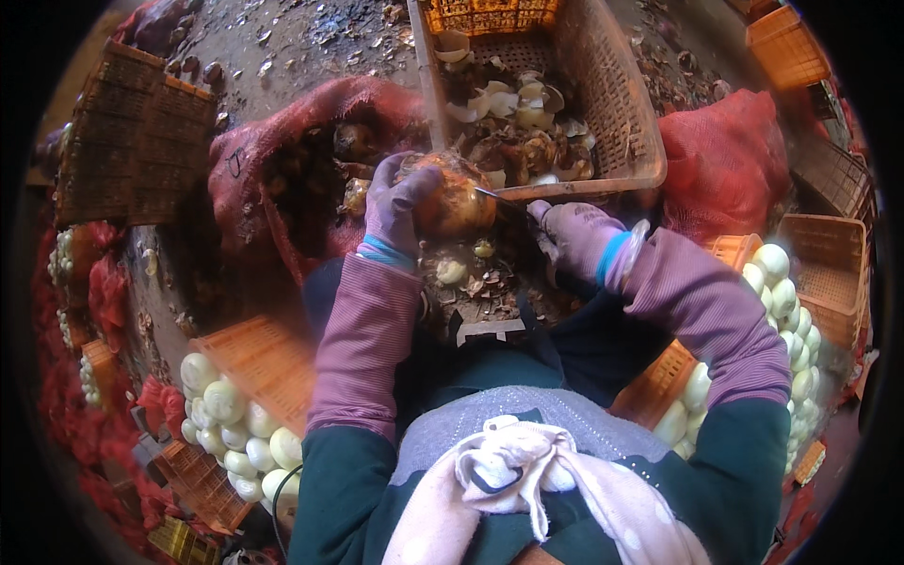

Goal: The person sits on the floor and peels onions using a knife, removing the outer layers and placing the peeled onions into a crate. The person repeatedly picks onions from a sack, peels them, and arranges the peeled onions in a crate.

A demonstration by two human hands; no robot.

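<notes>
Gripped in my gloved left hand (397, 201) is a large onion (458, 200) with brown, partly torn skin. My right hand (575, 232), also gloved, is closed around a knife whose handle is mostly hidden. The blade (486, 192) reaches the right side of the onion near its top. Just behind the onion stands an orange plastic crate (614, 106) with onion skins and peeled pieces (533, 102) in it. To the left, a red mesh sack (318, 116) lies with its mouth spread, and unpeeled onions (355, 143) show inside.
Crates heaped with peeled white onions stand on my left (236, 424) and right (791, 332). A full red mesh sack (727, 159) is right of the skin crate. Dark stacked crates (134, 134) rise at far left. Skin scraps and a small peeled onion (450, 271) lie on the ground between my legs.
</notes>
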